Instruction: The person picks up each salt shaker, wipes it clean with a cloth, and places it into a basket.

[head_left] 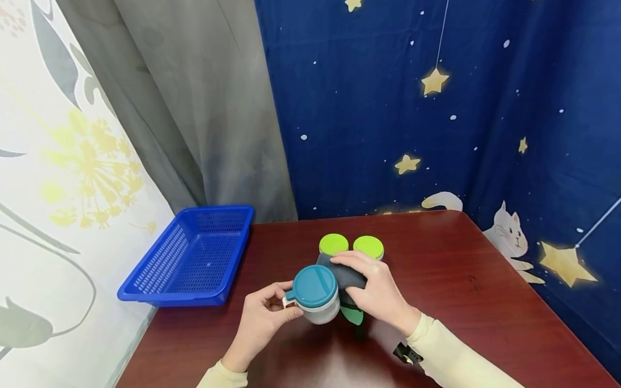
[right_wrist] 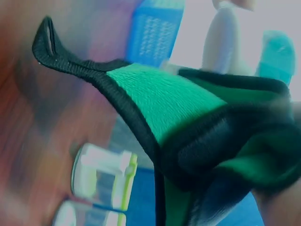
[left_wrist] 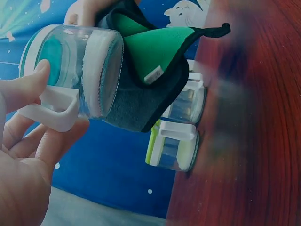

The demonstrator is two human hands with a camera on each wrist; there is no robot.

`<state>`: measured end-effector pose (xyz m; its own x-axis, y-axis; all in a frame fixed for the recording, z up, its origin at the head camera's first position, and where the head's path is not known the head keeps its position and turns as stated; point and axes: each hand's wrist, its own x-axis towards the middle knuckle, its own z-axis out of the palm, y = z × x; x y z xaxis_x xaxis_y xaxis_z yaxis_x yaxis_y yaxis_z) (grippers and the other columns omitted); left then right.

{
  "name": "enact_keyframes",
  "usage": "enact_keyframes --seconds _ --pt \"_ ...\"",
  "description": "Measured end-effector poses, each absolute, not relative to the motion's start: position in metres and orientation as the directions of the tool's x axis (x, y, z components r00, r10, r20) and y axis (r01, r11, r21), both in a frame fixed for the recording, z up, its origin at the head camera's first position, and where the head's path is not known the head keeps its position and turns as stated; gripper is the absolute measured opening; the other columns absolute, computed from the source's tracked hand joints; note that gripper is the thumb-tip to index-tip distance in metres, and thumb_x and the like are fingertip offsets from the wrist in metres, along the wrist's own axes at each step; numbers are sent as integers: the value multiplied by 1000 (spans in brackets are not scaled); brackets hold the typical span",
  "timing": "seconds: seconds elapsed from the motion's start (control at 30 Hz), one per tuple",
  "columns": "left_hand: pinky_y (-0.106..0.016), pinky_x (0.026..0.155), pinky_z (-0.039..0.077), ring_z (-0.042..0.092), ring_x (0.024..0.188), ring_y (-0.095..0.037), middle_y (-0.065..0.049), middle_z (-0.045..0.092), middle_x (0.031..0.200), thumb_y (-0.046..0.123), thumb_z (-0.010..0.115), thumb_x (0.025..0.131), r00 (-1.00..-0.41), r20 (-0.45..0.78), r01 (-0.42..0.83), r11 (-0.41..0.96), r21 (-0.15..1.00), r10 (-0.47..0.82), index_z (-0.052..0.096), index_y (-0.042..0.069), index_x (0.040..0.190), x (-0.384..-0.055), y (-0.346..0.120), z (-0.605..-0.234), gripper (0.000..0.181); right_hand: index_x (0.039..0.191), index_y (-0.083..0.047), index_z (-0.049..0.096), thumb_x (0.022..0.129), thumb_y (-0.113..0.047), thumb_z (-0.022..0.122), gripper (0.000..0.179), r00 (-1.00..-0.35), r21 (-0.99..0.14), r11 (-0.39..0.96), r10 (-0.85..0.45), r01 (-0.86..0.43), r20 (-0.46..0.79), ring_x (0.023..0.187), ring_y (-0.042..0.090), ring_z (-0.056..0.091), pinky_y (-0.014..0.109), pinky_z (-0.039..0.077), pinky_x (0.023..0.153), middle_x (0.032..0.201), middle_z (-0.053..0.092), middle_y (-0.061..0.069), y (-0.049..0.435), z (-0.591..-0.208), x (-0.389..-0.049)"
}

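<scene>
My left hand [head_left: 257, 318] grips the white handle [left_wrist: 59, 110] of a clear jar with a teal lid [head_left: 314, 285], lifted above the table. In the left wrist view the jar [left_wrist: 77, 70] lies sideways across the picture, its base toward the cloth. With my right hand [head_left: 380, 291] I hold a cleaning cloth [head_left: 346, 275], dark grey on one face and green on the other, right beside the jar. Its black-edged corner and hanging loop [right_wrist: 44, 44] dangle free. Behind the cloth stand two clear jars with lime-green lids [head_left: 333, 244] [head_left: 368, 247].
A blue perforated basket [head_left: 145, 298] stands at the table's back left. The dark red wooden table [head_left: 485, 302] ends at curtains, grey [head_left: 228, 134] on the left and blue with stars [head_left: 364, 124] behind. A black strap [head_left: 406, 354] shows at my right wrist.
</scene>
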<state>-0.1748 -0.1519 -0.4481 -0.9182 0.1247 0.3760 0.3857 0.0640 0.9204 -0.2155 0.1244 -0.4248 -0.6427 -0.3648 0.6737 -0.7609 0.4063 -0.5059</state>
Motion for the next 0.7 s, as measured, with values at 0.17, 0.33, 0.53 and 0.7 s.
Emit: enact_keyframes --seconds 0.17,0.33,0.53,0.7 --pt "-35 70 60 74 86 -27 -9 71 116 8 92 70 -920 383 388 57 920 88 64 6 79 -176 -155 -445 30 139 -25 59 91 -9 72 52 -748 -731 216 -365 -647 554 125 15 56 33 50 99 141 57 -2 126 -414 -209" --pt "-34 70 60 73 87 -26 -9 71 117 5 91 70 -905 417 422 49 905 89 64 6 80 -174 -156 -443 29 147 -17 51 99 -11 63 50 -775 -876 -26 -454 -481 439 128 26 56 35 47 102 145 53 8 128 -409 -208" --pt "-33 70 60 73 90 -25 -11 71 119 0 90 70 -879 467 472 37 881 96 65 6 81 -170 -154 -445 28 147 -16 52 105 -17 52 42 -771 -924 -61 -532 -377 350 126 29 56 38 49 100 145 54 7 128 -404 -210" --pt "-35 71 60 74 90 -26 -11 71 119 3 90 71 -874 478 482 29 876 88 66 7 82 -169 -154 -446 27 148 -22 52 104 -17 55 44 -745 -945 -26 -609 -325 273 130 27 52 39 48 102 149 50 3 128 -406 -212"
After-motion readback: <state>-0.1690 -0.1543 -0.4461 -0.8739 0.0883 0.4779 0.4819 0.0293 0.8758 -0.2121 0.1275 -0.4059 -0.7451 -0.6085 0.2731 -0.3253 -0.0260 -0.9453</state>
